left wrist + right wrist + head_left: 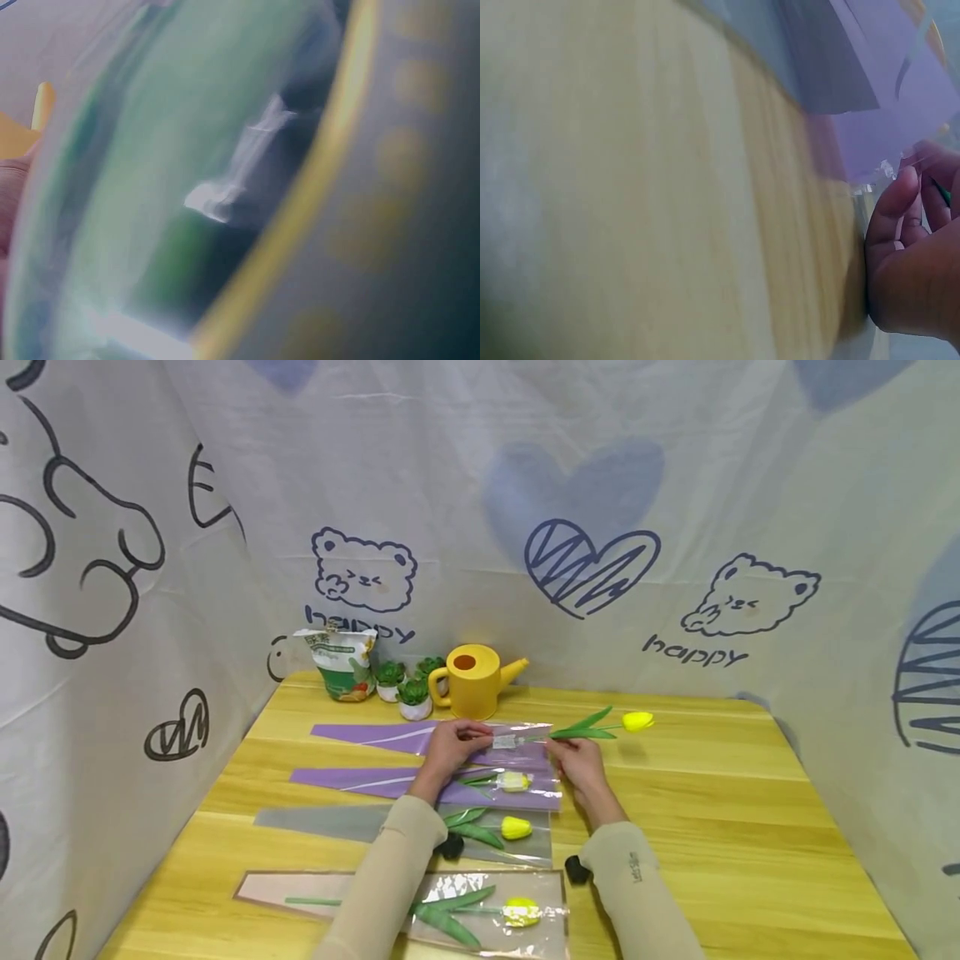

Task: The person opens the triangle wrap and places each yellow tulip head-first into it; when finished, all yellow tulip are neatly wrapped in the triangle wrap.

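Note:
A yellow tulip with green leaves lies with its bloom to the right, its stem reaching into the open end of the farthest purple flower sleeve. My left hand pinches this sleeve beside a small white label. At the sleeve's mouth, my right hand pinches the tulip low, near the base of its leaves. The right wrist view shows the thumb and fingertips together by crinkled clear film, with green behind them. Blurred green and yellow shapes fill most of the left wrist view.
Nearer me lie a purple sleeve, a grey sleeve and a pale brown-edged sleeve, each with a yellow tulip. Behind stand a yellow watering can, small potted plants and a green-white bag. Printed cloth hangs around the table.

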A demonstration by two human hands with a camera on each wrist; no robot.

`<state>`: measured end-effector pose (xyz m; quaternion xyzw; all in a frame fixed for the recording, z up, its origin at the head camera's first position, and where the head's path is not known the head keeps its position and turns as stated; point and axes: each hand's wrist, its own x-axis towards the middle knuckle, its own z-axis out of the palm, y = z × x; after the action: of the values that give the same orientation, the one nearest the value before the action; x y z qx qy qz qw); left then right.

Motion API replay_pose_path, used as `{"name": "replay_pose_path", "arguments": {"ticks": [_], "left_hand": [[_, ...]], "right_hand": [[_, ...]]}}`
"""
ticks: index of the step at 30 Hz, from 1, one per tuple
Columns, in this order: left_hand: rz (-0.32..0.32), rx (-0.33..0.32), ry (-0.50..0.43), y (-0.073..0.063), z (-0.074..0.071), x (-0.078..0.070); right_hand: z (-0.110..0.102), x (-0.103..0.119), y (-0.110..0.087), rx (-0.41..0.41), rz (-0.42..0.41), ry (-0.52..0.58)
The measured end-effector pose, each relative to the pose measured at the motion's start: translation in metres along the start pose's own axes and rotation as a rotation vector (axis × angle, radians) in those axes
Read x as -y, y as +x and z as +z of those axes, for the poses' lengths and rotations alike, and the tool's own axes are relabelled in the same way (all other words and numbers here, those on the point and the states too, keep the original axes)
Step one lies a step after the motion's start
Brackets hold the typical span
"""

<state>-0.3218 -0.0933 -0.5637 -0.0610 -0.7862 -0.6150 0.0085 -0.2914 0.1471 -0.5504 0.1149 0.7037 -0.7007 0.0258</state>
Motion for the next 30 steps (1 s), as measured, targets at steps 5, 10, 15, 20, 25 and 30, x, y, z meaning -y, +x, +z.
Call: {"name": "replay_pose_path", "arguments": {"ticks": [5, 10, 15, 20, 25, 30], "left_hand": [[0.017, 0.022, 0.037, 0.000, 0.003, 0.001], [0.004, 0.028, 0.040, -0.001, 0.004, 0.002], [0.006, 0.025, 0.034, 0.001, 0.005, 0.003], [0.012, 0.025, 0.032, 0.001, 0.006, 0.002], [0.024, 0.030, 0.022, 0.001, 0.006, 0.002], [0.032, 0.019, 0.006, 0.002, 0.003, 0.002]], "right_hand": [[-0.004, 0.001, -0.004, 0.017, 0.032, -0.003], [-0.008, 0.002, -0.011, 0.023, 0.065, -0.026], [-0.009, 0.003, -0.012, 0.023, 0.051, -0.026], [-0.010, 0.002, -0.010, 0.019, 0.037, -0.042], [-0.012, 0.003, -0.010, -0.007, 0.022, -0.047], [-0.026, 0.015, -0.010, -0.064, -0.054, -0.083]]}}
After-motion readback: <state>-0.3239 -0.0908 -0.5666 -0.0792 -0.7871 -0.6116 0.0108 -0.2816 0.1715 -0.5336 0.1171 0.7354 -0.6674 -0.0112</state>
